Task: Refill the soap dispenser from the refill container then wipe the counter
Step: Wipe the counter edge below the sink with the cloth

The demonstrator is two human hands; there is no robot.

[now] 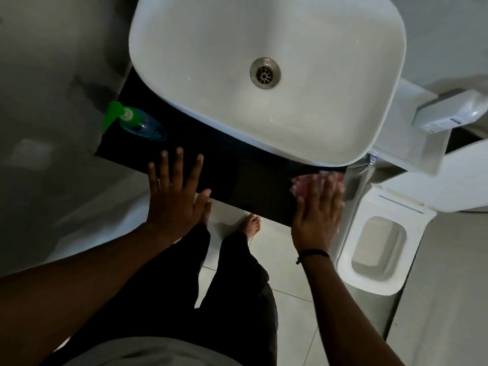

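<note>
A blue soap dispenser [144, 125] with a green pump head stands at the left end of the black counter [245, 186]. My left hand [175, 194] lies flat and spread on the counter's front edge, holding nothing. My right hand [318, 215] presses flat on a pink cloth [306, 182] at the counter's right front corner; the hand and cloth are blurred. I see no refill container I can be sure of.
A white basin [266, 143] with a metal drain [264, 73] covers most of the counter. To the right are a white toilet [380, 249] with its lid up and a grey-white box [449, 112] on the cistern. Bare feet stand on the tiled floor [285, 265] below.
</note>
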